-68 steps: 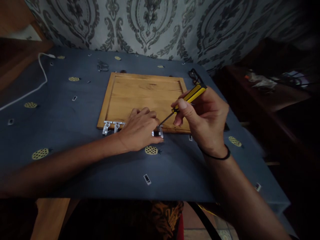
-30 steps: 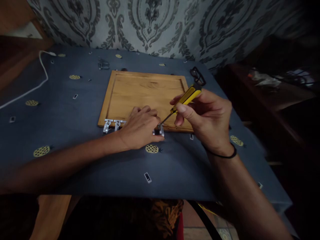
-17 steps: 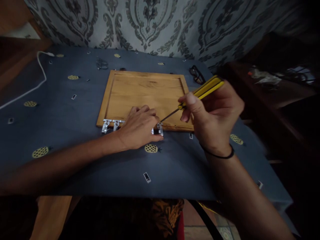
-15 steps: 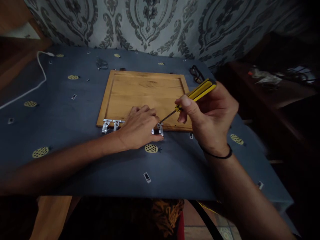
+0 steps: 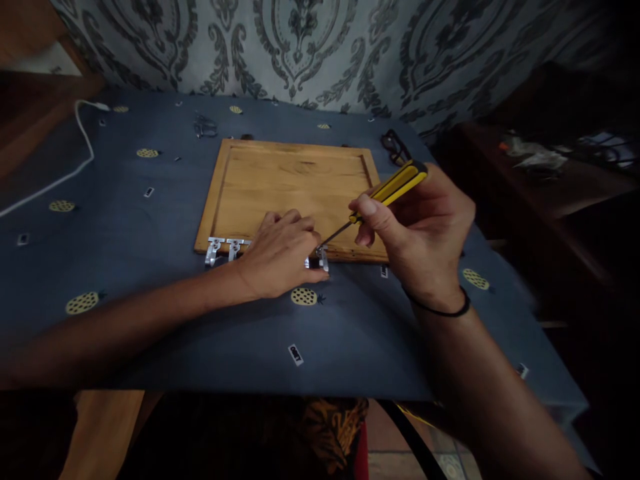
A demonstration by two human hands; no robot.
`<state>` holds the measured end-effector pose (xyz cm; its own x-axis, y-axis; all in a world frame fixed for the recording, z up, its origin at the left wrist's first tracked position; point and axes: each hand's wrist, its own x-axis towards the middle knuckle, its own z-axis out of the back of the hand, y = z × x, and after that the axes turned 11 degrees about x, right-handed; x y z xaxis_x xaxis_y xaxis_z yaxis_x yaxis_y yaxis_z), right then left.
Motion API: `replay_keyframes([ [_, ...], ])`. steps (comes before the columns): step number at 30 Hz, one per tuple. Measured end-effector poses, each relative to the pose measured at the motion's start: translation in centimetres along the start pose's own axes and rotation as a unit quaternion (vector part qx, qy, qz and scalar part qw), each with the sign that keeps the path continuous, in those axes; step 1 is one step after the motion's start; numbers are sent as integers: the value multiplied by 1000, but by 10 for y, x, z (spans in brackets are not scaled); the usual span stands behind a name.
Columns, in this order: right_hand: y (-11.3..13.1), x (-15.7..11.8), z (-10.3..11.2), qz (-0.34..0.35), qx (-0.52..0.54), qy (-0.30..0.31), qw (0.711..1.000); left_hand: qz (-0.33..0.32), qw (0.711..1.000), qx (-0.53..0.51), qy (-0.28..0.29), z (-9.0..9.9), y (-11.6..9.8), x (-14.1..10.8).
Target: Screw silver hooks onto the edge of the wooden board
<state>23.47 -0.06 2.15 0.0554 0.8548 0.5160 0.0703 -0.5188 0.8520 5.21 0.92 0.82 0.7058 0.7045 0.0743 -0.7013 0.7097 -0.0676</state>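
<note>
On the tabletop, the left hand clamps a metal hinge at the near edge of the wooden panel, seemingly to steady it, while the right hand grips a screwdriver, slanted toward that hinge (tip contact is unclear).

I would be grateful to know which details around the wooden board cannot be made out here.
All in the head view:
Middle of the wooden board's near edge: hidden by the left hand.
Whether the tip of the screwdriver sits in a screw: too small.
Dark object behind the board: mostly hidden by it.
White cable's other end: cut off by the left edge.
</note>
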Motion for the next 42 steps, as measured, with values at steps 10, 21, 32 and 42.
replay_keyframes([
  [10,1,-3,-1,9,-35,6,999,2,1000,-2,0,1,0,1],
  [21,0,-6,-7,32,-43,-38,998,6,1000,5,6,1,-1,0],
  [32,4,-6,-9,33,-46,-43,998,5,1000,9,4,1,-1,0],
  [42,1,-5,-5,17,-48,-23,998,8,1000,6,15,2,-1,0],
])
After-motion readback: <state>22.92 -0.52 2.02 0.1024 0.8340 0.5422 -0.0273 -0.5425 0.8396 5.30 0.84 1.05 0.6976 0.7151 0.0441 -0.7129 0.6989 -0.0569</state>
